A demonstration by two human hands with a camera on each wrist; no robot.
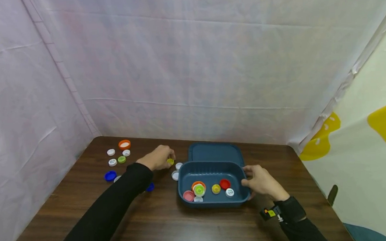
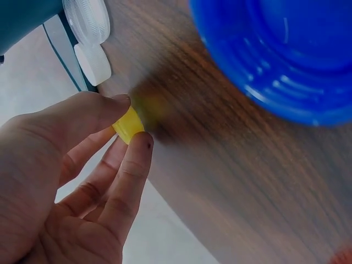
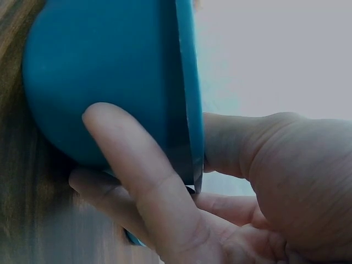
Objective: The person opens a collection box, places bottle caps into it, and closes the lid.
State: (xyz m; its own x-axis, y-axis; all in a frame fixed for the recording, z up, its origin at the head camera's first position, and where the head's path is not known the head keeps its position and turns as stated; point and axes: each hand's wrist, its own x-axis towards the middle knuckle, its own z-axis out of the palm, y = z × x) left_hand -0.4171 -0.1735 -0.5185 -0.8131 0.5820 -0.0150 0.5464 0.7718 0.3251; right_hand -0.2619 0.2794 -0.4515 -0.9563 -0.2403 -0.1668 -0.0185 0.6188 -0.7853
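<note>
My left hand (image 1: pixel 158 157) pinches a yellow bottle cap (image 2: pixel 130 125) between thumb and fingertips, just above the table left of the blue box. Two white caps (image 1: pixel 175 175) lie between that hand and the box. With my right hand (image 1: pixel 263 181) I grip the right wall of the dark blue plastic box (image 1: pixel 214 204), thumb over the rim and fingers against its outside (image 3: pixel 104 66). Inside the box are several caps, among them a red cap (image 1: pixel 225 184), a yellow cap (image 1: pixel 216 188), a pink cap (image 1: pixel 188 196) and a green cap (image 1: pixel 199 189).
The box's lid (image 1: pixel 216 153) lies behind it. At the table's left lie several caps, including an orange cap (image 1: pixel 124 144), a green cap (image 1: pixel 121 159) and a blue cap (image 1: pixel 110 176). Another blue cap (image 1: pixel 150 187) sits beside my left forearm. White sheeting (image 1: pixel 189 61) hangs behind the table.
</note>
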